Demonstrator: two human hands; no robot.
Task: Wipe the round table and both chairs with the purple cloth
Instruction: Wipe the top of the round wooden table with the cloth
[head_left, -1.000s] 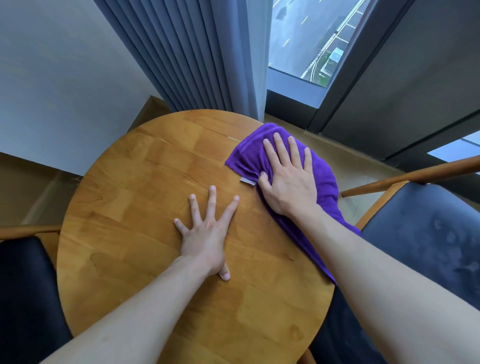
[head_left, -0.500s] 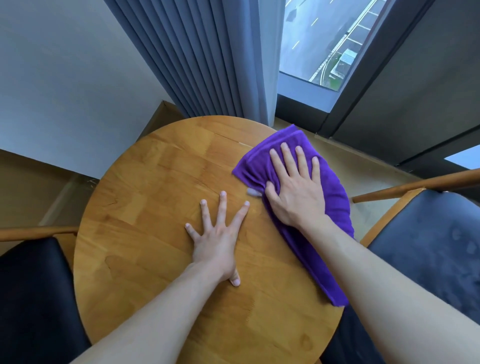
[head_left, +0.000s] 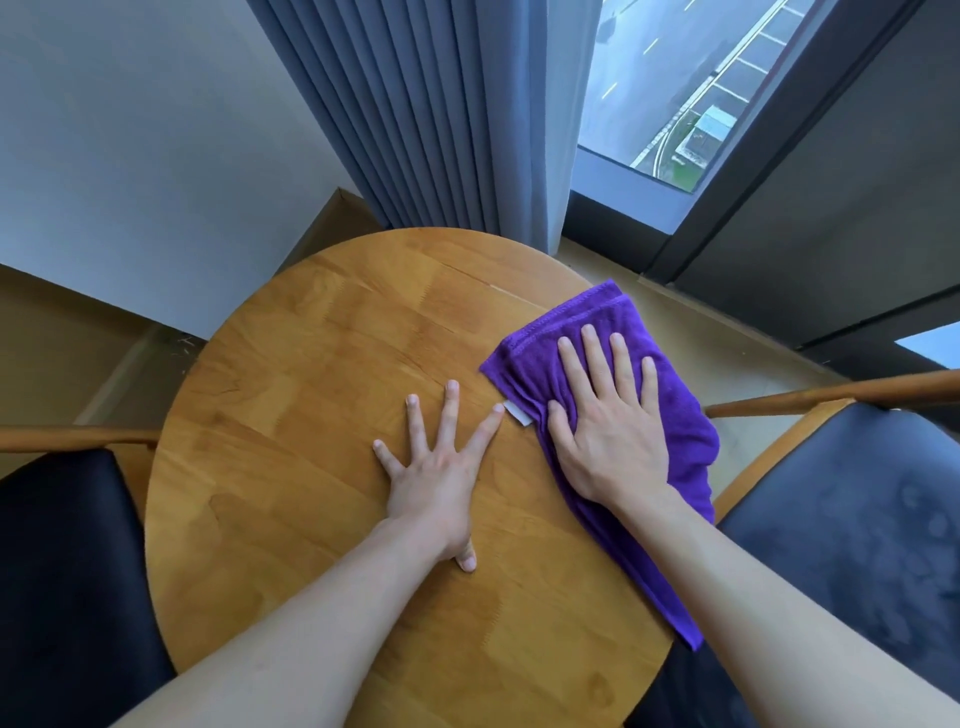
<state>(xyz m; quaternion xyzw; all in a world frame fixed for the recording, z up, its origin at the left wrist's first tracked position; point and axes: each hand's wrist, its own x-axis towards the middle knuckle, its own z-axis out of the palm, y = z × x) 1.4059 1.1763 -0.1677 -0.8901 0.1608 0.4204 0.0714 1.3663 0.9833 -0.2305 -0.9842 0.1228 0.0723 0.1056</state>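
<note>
The right hand (head_left: 608, 431) lies flat with straight fingers on the purple cloth (head_left: 670, 415), pressing it on the round table (head_left: 291, 415) near the table's right edge. Just to its left, the left hand (head_left: 436, 467) rests on the bare wood, fingers spread wide, holding nothing. One dark chair (head_left: 857, 530) stands right of the hands, another chair (head_left: 57, 561) to the left.
</note>
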